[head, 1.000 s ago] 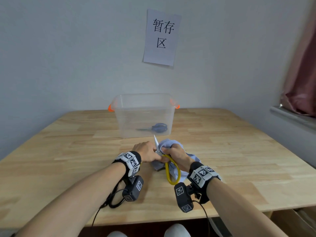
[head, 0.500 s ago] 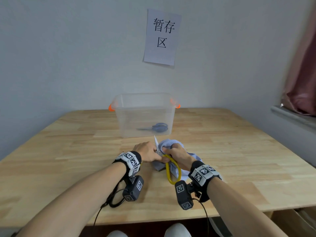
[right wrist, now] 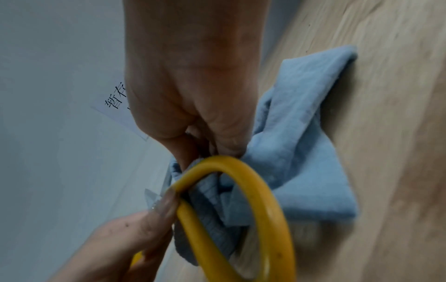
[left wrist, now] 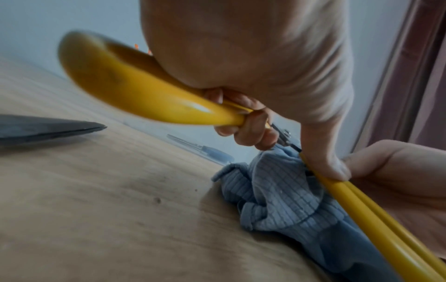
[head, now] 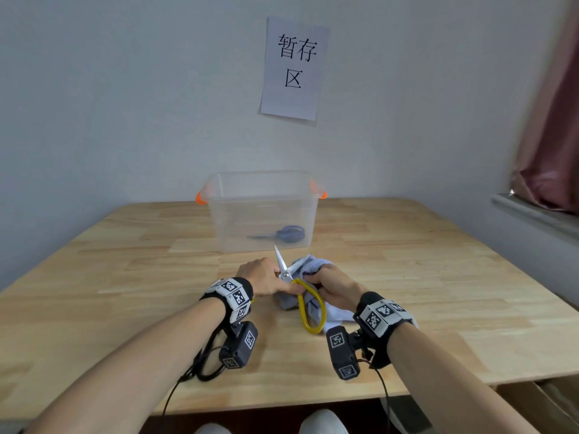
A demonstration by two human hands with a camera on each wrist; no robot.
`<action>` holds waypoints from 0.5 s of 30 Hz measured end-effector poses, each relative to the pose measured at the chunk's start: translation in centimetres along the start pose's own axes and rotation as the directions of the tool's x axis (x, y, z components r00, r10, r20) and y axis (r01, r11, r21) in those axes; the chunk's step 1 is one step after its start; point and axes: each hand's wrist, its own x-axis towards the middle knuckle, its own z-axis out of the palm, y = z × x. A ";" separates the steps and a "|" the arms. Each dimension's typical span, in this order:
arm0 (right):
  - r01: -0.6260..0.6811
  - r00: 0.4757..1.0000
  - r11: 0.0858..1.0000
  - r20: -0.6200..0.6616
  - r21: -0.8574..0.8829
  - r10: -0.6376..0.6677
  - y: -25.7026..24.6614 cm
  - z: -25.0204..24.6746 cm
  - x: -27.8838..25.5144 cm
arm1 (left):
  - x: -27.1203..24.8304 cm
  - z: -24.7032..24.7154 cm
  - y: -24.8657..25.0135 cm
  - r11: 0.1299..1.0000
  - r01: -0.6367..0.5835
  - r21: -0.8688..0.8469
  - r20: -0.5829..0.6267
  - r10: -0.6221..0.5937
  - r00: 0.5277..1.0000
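Note:
Yellow-handled scissors (head: 308, 311) are held over the wooden table (head: 125, 292), blades spread and pointing away from me. My left hand (head: 266, 277) grips them by the handle next to the pivot; in the left wrist view its fingers (left wrist: 251, 124) curl round the yellow handle (left wrist: 135, 85). My right hand (head: 332, 286) holds a crumpled light blue cloth (head: 308, 266) bunched against the far blade. In the right wrist view the cloth (right wrist: 296, 152) hangs from the fingers behind the handle loop (right wrist: 260, 200). The cloth's lower part (left wrist: 277, 194) lies on the table.
A clear plastic bin (head: 263, 211) with orange handles stands behind my hands, with blue scissors (head: 282, 234) inside. A paper sign (head: 294, 68) hangs on the wall. A dark red curtain (head: 551, 120) and a ledge are at the right.
Barely anything has moved. Both hands stay on the scissors and cloth; the yellow handles have shifted slightly.

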 end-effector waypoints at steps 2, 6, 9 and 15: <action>-0.010 0.998 0.999 0.060 0.037 0.007 -0.5 0.0 -0.2 | -0.2 -0.2 0.2 1.000 -0.003 -0.003 -0.011 0.003 1.000; -0.047 0.980 0.995 0.196 0.092 0.028 -0.1 -0.3 -0.7 | -0.5 -0.5 0.4 1.000 -0.002 0.000 -0.025 0.002 1.000; -0.078 0.985 0.994 0.161 0.079 0.065 0.5 -0.2 -0.6 | -0.7 -0.6 0.4 0.999 -0.024 0.034 -0.012 0.024 1.000; -0.015 1.000 0.998 -0.006 0.068 0.015 1.0 0.7 -0.7 | -0.8 -0.7 0.5 0.998 -0.025 0.066 -0.006 0.025 1.000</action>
